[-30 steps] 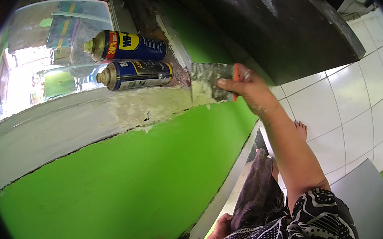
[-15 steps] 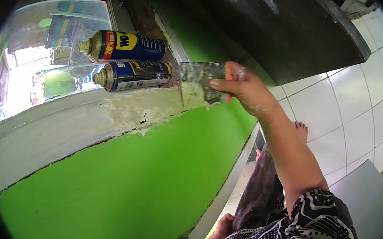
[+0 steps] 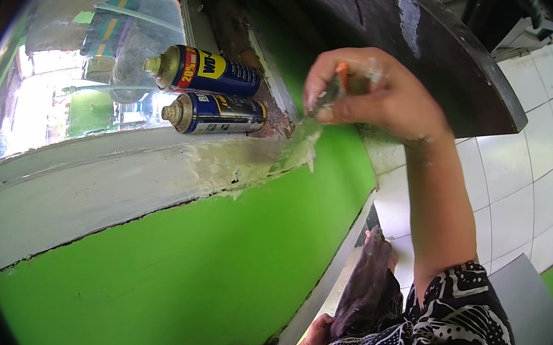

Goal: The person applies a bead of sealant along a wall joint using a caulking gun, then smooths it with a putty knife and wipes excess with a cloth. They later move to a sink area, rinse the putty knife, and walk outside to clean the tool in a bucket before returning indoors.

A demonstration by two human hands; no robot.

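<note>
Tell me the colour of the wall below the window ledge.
Bright green wall, seen in the head view, beneath the whitish ledge.

Right hand point(image 3: 377, 92) wrapped around a putty knife point(image 3: 306, 135), orange bit of handle poking out by the fingers, blade caked in pale filler and pressed flat against the patched corner of the window sill point(image 3: 122, 184). Two blue spray cans point(image 3: 214, 93) sitting side by side on the sill just beside the blade, against the window glass point(image 3: 65, 86). Bright green wall point(image 3: 180, 276) below. Left hand point(image 3: 317, 333) low down near dark cloth point(image 3: 365, 287); grip hard to make out.
</note>
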